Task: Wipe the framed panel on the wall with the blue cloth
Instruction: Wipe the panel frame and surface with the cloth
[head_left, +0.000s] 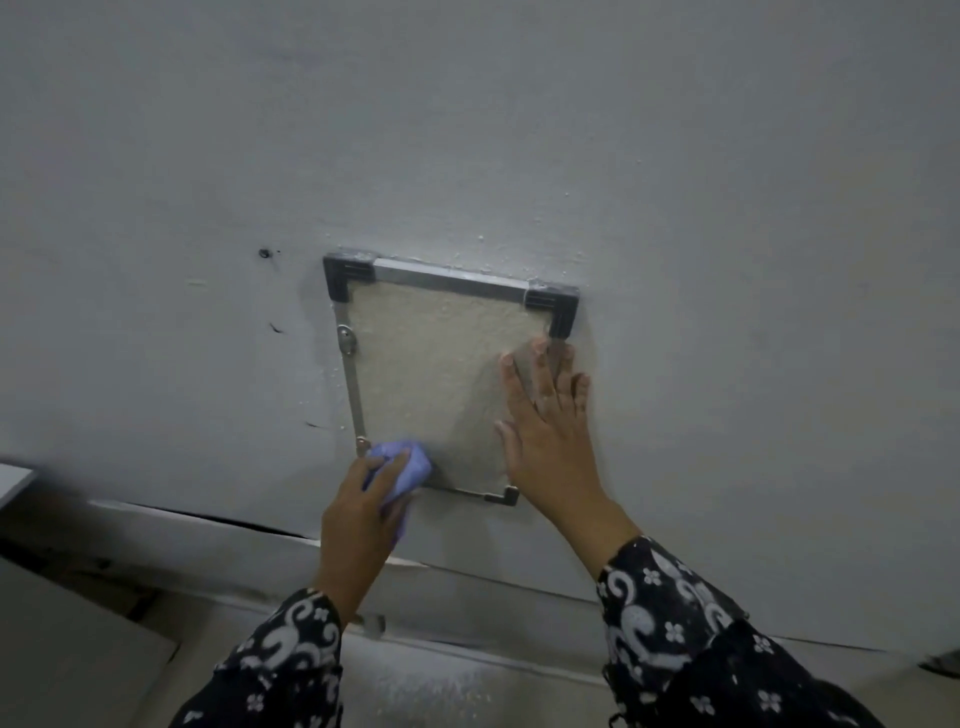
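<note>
A framed panel (431, 374) hangs on the grey wall, with a beige textured face, a thin metal frame and black plastic corner pieces at the top. My left hand (363, 512) grips a bunched blue cloth (410, 467) against the panel's lower left corner. My right hand (545, 426) lies flat with fingers spread on the panel's right edge, covering that side of the frame. Both sleeves are black with a white pattern.
The grey wall (519, 130) has a small dark hole (265, 253) and scuff marks left of the panel. Below it runs a pale ledge or skirting (467, 587) with a crack. A white surface (67, 670) sits at the lower left.
</note>
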